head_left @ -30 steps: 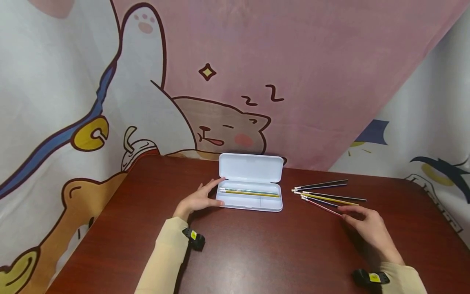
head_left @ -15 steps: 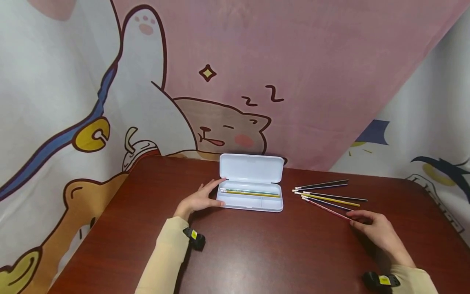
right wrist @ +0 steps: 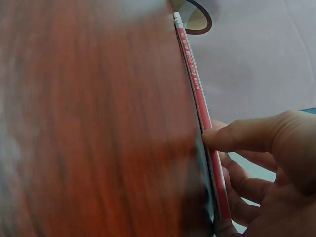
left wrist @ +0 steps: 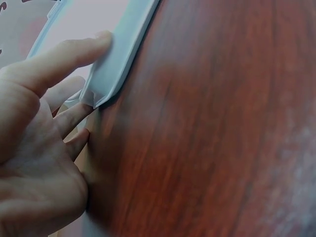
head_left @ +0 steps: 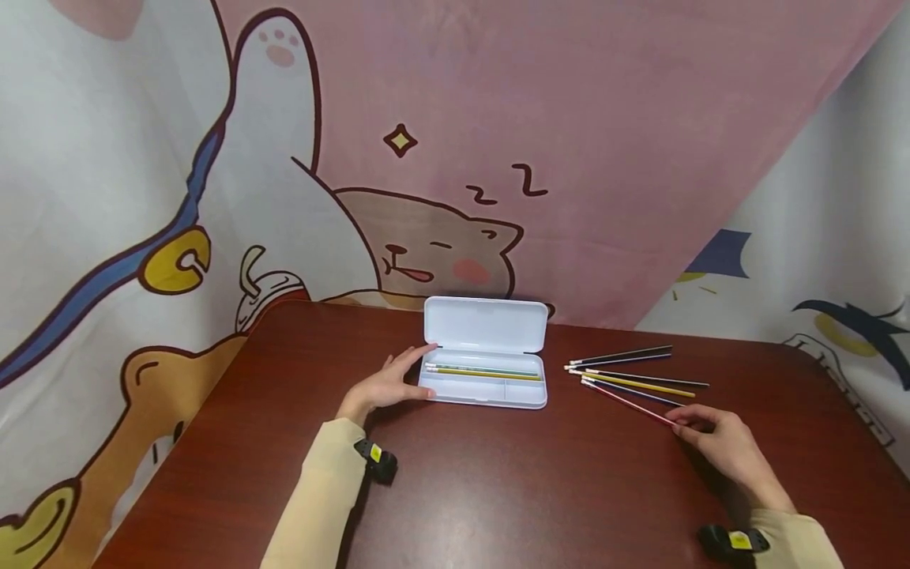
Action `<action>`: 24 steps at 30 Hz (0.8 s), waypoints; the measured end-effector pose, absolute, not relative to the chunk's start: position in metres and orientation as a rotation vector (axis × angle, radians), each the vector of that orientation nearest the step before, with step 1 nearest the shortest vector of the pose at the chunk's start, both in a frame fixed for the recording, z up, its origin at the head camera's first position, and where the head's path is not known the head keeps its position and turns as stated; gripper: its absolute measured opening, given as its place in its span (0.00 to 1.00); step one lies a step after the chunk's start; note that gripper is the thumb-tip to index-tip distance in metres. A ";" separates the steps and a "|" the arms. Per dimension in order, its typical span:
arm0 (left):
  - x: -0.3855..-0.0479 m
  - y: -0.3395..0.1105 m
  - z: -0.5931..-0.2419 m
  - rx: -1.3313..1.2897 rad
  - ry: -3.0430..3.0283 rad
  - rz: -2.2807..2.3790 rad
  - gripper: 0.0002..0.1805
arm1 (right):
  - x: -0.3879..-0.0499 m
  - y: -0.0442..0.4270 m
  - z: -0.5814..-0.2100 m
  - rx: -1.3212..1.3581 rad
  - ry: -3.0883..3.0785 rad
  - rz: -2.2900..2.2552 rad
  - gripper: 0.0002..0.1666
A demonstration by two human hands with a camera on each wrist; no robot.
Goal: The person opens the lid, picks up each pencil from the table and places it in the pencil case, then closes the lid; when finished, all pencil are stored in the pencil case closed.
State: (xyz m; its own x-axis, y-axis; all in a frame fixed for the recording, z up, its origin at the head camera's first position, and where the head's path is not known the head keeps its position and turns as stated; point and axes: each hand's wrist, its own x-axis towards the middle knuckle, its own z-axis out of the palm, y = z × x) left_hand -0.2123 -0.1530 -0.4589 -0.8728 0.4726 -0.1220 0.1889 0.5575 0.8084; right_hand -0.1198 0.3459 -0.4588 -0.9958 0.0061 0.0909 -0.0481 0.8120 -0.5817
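Note:
An opened white pencil case (head_left: pixel 490 393) stands on the table with its lid (head_left: pixel 486 325) raised; a yellow pencil (head_left: pixel 483 374) and a green pencil (head_left: pixel 498 369) lie inside. My left hand (head_left: pixel 380 389) spans the case's left end, holding it between the thumb on the front rim and the forefinger at the back corner. With thumb and fingertips, my right hand (head_left: pixel 725 446) pinches a red pencil (right wrist: pixel 197 94) near the end away from its white eraser. That eraser end points toward a fan of pencils, including a yellow one (head_left: pixel 654 386) and a black one (head_left: pixel 626 355).
The brown wooden table (head_left: pixel 490 490) runs to a cloth backdrop (head_left: pixel 604 158) with cartoon animals, close behind the case lid. A divider (head_left: pixel 505 390) splits the case's front compartment. The fanned pencils lie right of the case, erasers toward it.
My right hand has shifted right and toward me, its fingertips now farther along the red pencil, so more of it shows. The left hand and the case have stayed in place.

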 end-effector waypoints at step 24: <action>-0.210 -0.151 -0.456 0.590 2.523 1.180 0.45 | -0.133 0.302 -0.446 0.233 -2.748 0.968 0.07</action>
